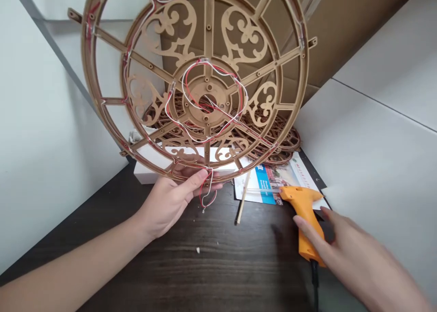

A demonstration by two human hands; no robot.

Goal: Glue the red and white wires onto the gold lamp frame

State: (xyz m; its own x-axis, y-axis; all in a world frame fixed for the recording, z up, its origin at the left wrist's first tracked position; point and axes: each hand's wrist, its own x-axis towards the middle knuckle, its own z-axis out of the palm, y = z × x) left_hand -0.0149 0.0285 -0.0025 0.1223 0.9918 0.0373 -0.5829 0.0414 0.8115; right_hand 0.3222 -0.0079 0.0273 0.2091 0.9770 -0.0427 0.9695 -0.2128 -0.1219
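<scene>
My left hand (177,196) grips the lower rim of a large round tan openwork frame (209,43), thumb in front and fingers behind. The frame is held up and tilted, with spokes and scroll cutouts. Red and white wires (191,134) run along its rings and circle the hub. A loose wire end dangles below the rim by my left hand. At the right is an orange glue gun (305,216), a clear glue stick at its back end and its nozzle pointing right. My right hand (351,253) is beside its handle, thumb and fingers apart; the thumb overlaps the handle.
More brown openwork frames (283,139) lie stacked behind. A white box (143,166) and a printed booklet (297,171) rest on the dark table (170,266). A thin stick (241,207) lies near the booklet. Cardboard (327,25) stands behind, with white panels on both sides.
</scene>
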